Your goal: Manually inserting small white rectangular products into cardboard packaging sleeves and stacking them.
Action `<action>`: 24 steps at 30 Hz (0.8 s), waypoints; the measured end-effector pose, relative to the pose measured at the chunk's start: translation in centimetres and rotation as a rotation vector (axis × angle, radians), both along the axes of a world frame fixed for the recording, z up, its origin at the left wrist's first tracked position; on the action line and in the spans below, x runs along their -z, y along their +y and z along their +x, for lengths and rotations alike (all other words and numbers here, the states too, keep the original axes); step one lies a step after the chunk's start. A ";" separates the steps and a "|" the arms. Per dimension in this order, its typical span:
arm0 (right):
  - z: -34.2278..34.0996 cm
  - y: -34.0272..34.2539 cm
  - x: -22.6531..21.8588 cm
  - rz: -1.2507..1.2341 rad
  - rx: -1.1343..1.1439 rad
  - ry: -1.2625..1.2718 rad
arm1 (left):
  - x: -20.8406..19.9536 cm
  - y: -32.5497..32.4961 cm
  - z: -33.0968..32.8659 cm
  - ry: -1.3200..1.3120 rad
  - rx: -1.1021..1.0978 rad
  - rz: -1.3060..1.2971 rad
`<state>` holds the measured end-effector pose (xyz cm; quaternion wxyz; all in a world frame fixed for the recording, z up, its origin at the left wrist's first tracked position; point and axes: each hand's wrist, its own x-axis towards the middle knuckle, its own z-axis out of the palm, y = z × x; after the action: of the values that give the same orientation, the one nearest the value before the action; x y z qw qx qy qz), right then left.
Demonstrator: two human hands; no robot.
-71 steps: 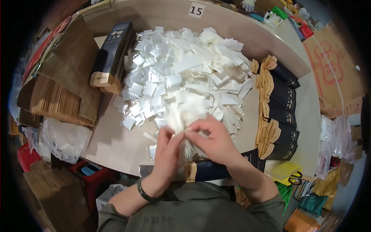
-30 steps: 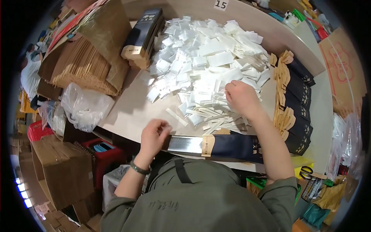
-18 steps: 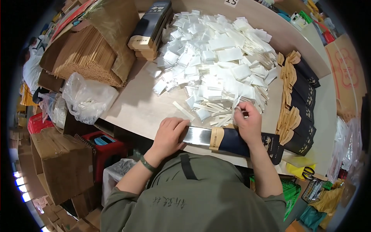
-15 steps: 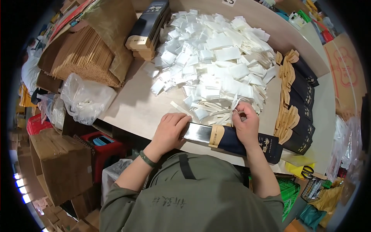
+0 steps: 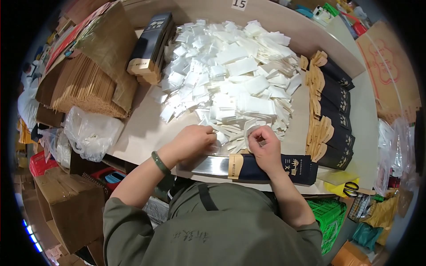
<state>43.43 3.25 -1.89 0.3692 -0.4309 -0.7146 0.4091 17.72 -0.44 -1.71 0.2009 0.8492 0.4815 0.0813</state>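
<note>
My left hand (image 5: 193, 142) is at the near edge of a heap of small white and clear packets (image 5: 230, 84). Its bent fingertips close on a small clear packet (image 5: 218, 141), partly hidden by the hand. My right hand (image 5: 265, 148) pinches a thin white packet (image 5: 251, 126) upright between thumb and fingers. Below the hands, along the table's front edge, lies a dark blue sleeve with a tan band (image 5: 255, 167). A shiny metal strip (image 5: 208, 166) sticks out of the sleeve's left end. My right wrist passes over the sleeve.
At the right stand filled dark blue sleeves (image 5: 335, 119) with tan paper pieces. Back left are a stack of flat dark sleeves (image 5: 153, 42) and a carton (image 5: 108, 53) of brown paper pieces. A clear plastic bag (image 5: 92, 135) lies at the left edge, black-handled scissors (image 5: 351, 189) at the right.
My left hand has left the metal strip's end and moved forward to the packets. My right hand still pinches a white packet. The whole view has shifted slightly.
</note>
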 end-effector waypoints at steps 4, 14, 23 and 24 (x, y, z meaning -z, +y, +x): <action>0.2 0.1 0.0 -0.067 0.032 0.115 | -0.6 -1.4 -1.2 -0.045 -0.173 0.049; -1.7 0.9 -4.8 0.130 -0.407 -0.029 | -1.4 -9.0 1.0 -0.224 -0.421 0.232; -8.6 -2.4 -1.9 0.464 -0.861 -0.531 | -12.9 -2.2 -16.2 -0.016 -0.914 0.952; -8.3 -2.4 -2.3 0.495 -0.738 -0.454 | -14.6 -1.1 -18.1 0.114 -0.942 0.934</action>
<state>35.16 0.83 0.37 0.1262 -0.1268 -0.9574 0.2265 -0.35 -1.50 12.93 -0.2710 0.5487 0.7252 0.3156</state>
